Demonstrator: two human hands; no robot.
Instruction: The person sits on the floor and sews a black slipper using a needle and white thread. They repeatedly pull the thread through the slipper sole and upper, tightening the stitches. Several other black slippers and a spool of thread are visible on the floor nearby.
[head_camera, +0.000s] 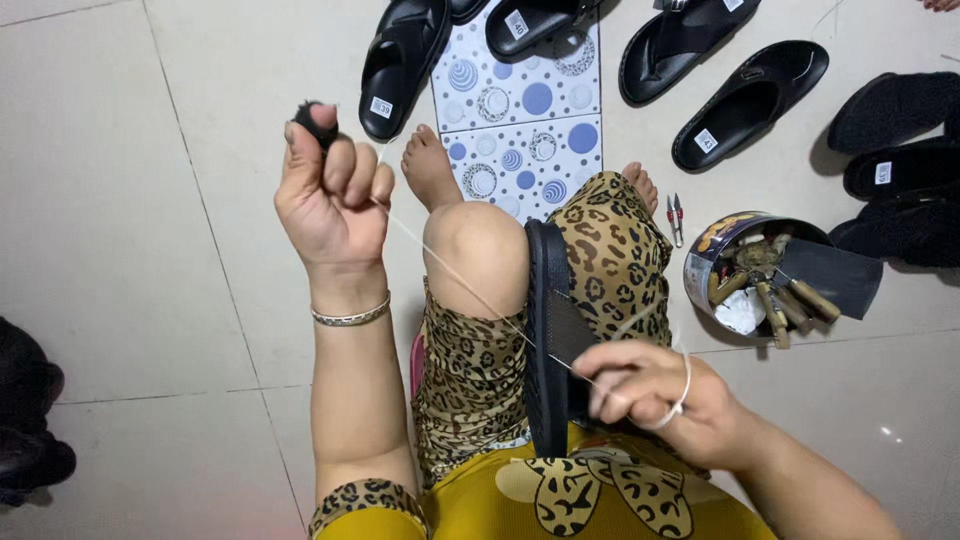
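Fingers (345, 165) of left hand (330, 200) clenched on one thread (470, 290), right hand (660, 395) pinching it beside one black sandal (548, 340).

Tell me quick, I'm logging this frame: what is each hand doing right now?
Left hand: closed around a small black tool, pulling the thread taut.
Right hand: closed, pinching the thread at the black sandal sole.

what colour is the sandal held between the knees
Black: the sandal stands on edge between the knees, clearest in the head view.
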